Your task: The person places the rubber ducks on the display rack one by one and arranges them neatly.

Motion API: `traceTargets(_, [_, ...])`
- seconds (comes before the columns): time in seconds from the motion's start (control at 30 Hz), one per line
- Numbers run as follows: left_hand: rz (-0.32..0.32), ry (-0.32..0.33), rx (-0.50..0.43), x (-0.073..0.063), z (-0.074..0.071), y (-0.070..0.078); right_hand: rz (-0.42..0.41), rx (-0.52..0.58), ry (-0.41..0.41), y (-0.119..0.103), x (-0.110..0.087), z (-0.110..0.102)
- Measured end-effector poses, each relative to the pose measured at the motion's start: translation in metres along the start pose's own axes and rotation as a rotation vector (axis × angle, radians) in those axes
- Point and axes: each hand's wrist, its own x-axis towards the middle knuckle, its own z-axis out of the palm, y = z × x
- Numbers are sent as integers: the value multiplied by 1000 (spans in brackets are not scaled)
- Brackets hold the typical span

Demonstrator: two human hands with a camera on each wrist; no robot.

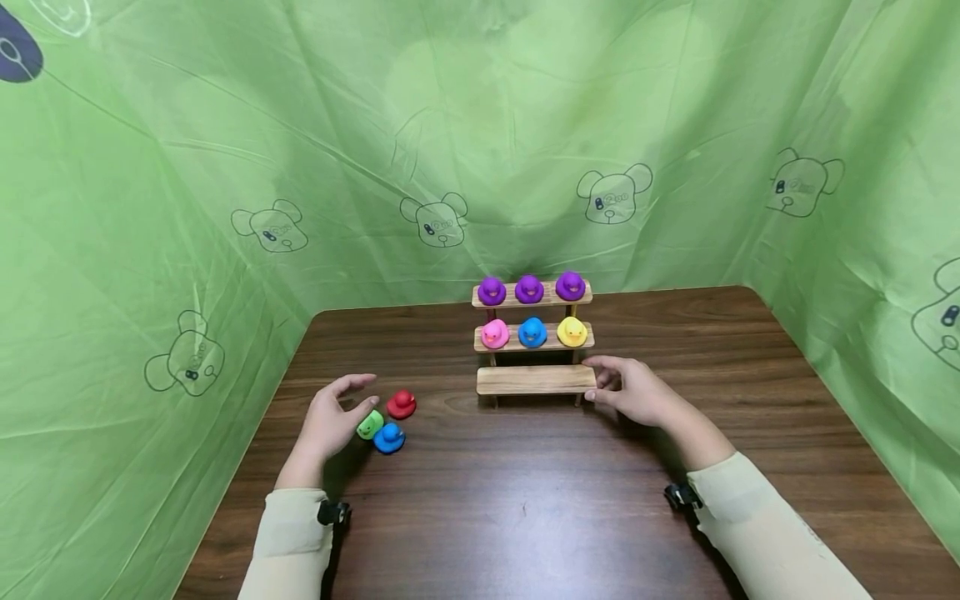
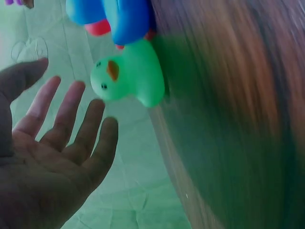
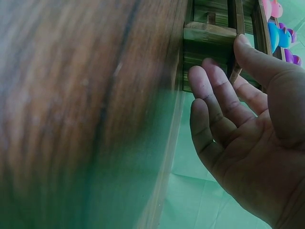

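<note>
My left hand (image 1: 330,423) hovers at the left with thumb and fingers spread, beside a green rubber duck (image 1: 370,425). In the left wrist view its fingertips are close to that duck's head, and nothing is in the palm. A blue duck (image 1: 389,437) and a red duck (image 1: 401,404) lie just right of the green one. My right hand (image 1: 630,390) pinches the right end of the lowest step of a three-tier wooden stand (image 1: 536,380). The right wrist view has the thumb on the step's edge and the other fingers around its end.
Three purple ducks (image 1: 529,289) sit on the stand's top step. On the middle step are a pink duck (image 1: 495,333), a blue duck (image 1: 532,332) and a yellow duck (image 1: 572,332). Green cloth (image 1: 510,150) hangs around the brown wooden table (image 1: 480,517).
</note>
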Motion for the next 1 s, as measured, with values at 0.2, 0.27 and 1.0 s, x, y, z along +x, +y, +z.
traceTargets(0.2, [-30, -85, 62, -5, -8, -7, -4, -5, 4, 0, 0, -1])
traceTargets(0.27, [-40, -125, 68, -7, -9, -9, -2, -6, 5, 0, 0, 0])
traceTargets(1.0, [-118, -236, 108, -15, -16, -23, -5, -1, 17, 0, 0, 1])
